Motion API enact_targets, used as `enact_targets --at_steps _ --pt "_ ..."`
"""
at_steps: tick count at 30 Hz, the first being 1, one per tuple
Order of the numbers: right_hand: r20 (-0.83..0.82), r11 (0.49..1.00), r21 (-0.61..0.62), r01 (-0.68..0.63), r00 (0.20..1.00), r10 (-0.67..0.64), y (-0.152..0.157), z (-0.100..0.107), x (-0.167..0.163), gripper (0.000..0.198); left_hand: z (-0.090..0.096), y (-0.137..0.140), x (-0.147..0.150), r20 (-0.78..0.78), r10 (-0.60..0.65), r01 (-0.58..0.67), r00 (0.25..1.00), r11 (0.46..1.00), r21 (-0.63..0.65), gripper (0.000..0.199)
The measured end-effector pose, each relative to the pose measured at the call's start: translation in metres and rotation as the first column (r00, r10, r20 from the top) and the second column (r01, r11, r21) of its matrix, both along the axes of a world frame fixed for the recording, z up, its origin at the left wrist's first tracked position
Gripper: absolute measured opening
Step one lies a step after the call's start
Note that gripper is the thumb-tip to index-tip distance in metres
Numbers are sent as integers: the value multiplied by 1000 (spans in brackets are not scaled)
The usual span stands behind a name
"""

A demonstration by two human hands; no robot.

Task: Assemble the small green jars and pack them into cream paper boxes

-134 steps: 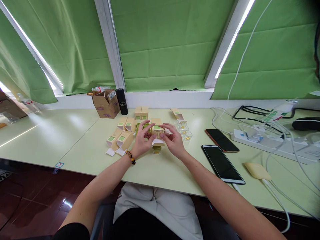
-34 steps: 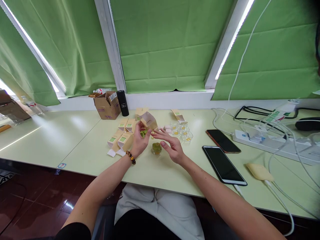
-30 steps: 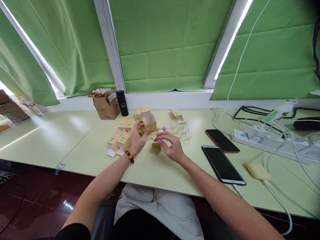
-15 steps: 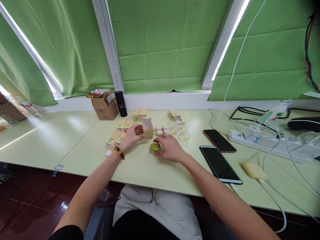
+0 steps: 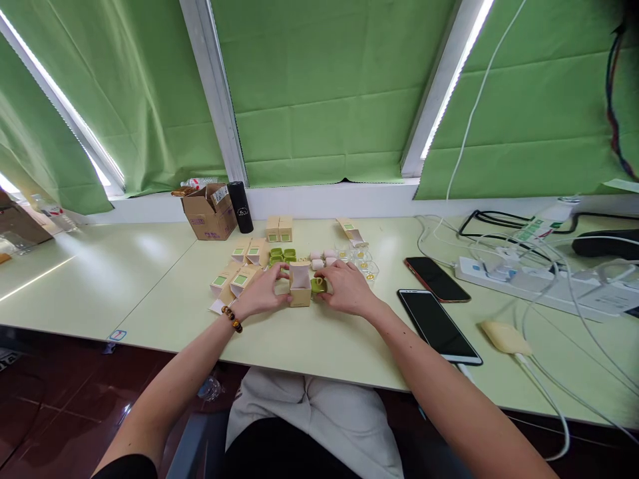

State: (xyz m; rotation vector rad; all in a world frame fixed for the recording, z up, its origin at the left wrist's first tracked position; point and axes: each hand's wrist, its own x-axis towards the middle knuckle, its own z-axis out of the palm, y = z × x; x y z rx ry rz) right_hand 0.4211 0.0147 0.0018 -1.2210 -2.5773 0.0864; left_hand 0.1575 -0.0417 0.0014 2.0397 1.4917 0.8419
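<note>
My left hand [image 5: 267, 291] grips the left side of a small cream carton [image 5: 300, 295], whose top flap stands up. Close to the carton's right side, my right hand [image 5: 344, 287] holds a small jar with a green lid [image 5: 318, 285] between thumb and fingers. A pale ring-like shape shows on top of that lid. Beyond the carton lie several green caps [image 5: 282, 255]. Several pinkish-white cylinders [image 5: 318, 264] and clear cups with yellow centres [image 5: 368, 271] are grouped behind my right hand.
Several cream cartons with green labels [image 5: 245, 275] lie left of my hands, and two more [image 5: 279, 229] stand at the back. An open carton [image 5: 351, 231] lies behind the cups. Two phones [image 5: 439, 326], a power strip [image 5: 544, 286] and tangled cables occupy the right. A cardboard box [image 5: 210, 211] and black cylinder [image 5: 240, 207] stand back left.
My left hand has brought the cream carton nearer to me, uncovering the green caps behind. My right hand has lifted the green-lidded jar slightly up and right, beside the carton.
</note>
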Motion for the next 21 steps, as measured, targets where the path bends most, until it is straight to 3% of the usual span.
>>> enact_targets --at_steps 3,6,9,11,14,21 --pt "0 1000 10 -2 1000 2 0 0 0 37 5 1 1 67 8 -21 998 983 181 66" --pt "-9 1000 18 6 1000 -6 -1 0 -1 33 12 -1 4 122 -79 26 989 923 385 37" --pt "-18 1000 23 11 1000 -10 -1 0 -1 31 16 -2 10 61 -134 85 989 856 509 9" --pt "-20 1000 28 12 1000 -12 -1 0 0 32 17 0 14 -4 -129 112 992 849 516 9" --pt "-28 999 38 10 1000 -8 -1 -1 0 32 16 7 17 -57 -87 103 995 880 463 16" --pt "-144 998 56 28 989 -19 2 0 1 25 -4 16 17 111 -1 -45 994 909 414 24"
